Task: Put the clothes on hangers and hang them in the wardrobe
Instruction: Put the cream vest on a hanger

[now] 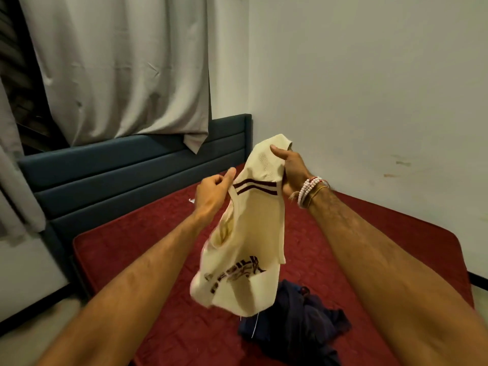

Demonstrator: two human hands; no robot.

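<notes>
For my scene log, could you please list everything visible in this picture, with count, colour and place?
shirt: one, cream with dark stripes and lettering, held up over the mattress
garment: one, navy, crumpled on the mattress below the shirt
mattress: one, red, lower middle
headboard: one, blue, far end of the mattress
curtains: two, grey, upper left and left edge
wall: one, white, right
bracelets: several, white and pink beads with threads, right wrist
left hand: one, pinches the shirt's striped edge
right hand: one, grips the shirt's top
</notes>
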